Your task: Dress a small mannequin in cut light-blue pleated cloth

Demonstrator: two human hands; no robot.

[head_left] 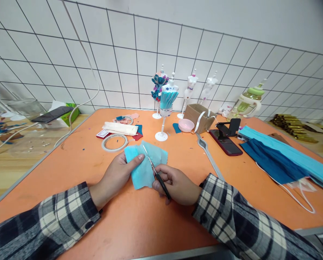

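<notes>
My left hand [120, 169] pinches the left side of a light blue piece of fabric [142, 175], thumb on top. In my right hand [174, 182] is a pair of scissors [160, 182] with black handles, fingers wrapped round them. The metal blades point up and away, lying across the fabric; whether they are cutting into it I cannot tell. Just beyond the fabric stands a small white mannequin [166, 112] on a stand, its chest wrapped in pleated light blue fabric [168, 100].
Behind stand several more mannequins [191, 83]. A tape roll [114, 143] lies at left. A pink bowl [186, 125], a brown box [197, 115], a phone [226, 142], a dark blue mask [275, 159] and a bottle [246, 103] are at right. An orange board [123, 224] covers the table.
</notes>
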